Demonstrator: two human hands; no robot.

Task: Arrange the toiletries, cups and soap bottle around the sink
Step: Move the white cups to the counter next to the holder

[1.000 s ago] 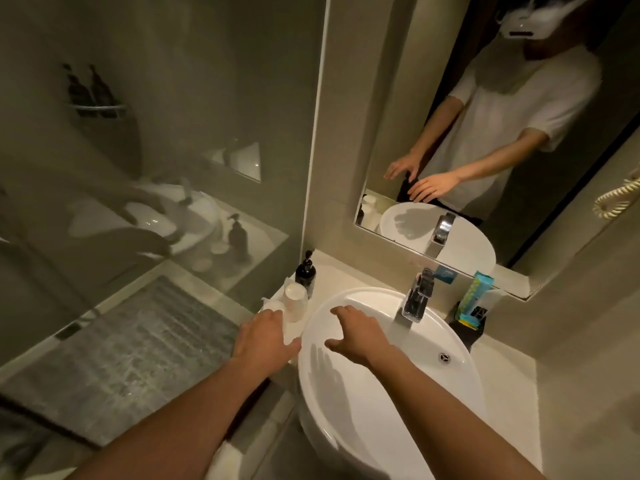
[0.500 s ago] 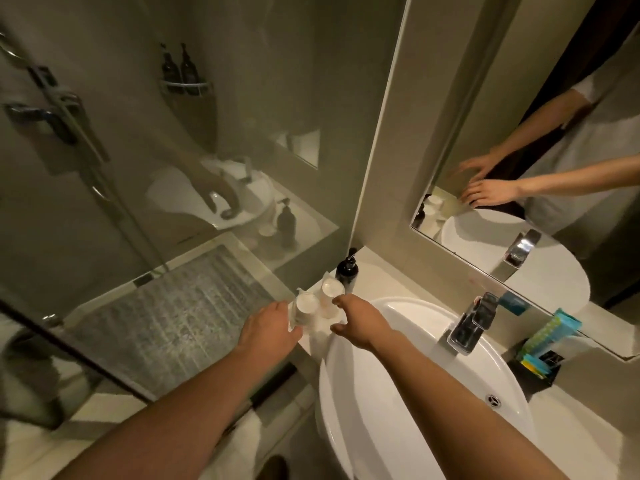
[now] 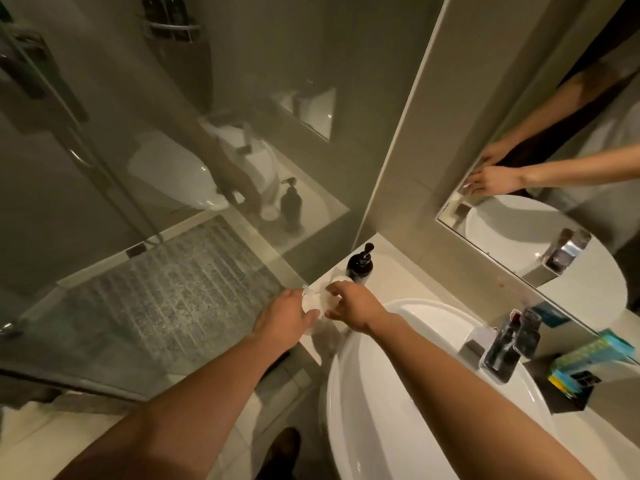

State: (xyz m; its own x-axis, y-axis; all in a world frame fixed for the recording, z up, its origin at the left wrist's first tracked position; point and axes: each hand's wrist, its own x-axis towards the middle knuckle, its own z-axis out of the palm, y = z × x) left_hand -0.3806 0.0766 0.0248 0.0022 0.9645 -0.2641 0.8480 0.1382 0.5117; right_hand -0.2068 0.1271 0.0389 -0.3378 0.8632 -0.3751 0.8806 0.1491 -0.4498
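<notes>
Both hands met at the frame's centre over the counter corner: the left hand curled around a wrapped white cup, while the right hand had its fingers bent over a second cup just beside it, though whether they gripped it I could not tell. Just above the hands stood the black soap bottle, upright, and at right lay the sink, the tap and the toiletries in a dark tray.

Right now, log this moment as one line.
left hand: on wrapped cup | right hand: at cups | soap bottle: upright behind | sink: empty
</notes>
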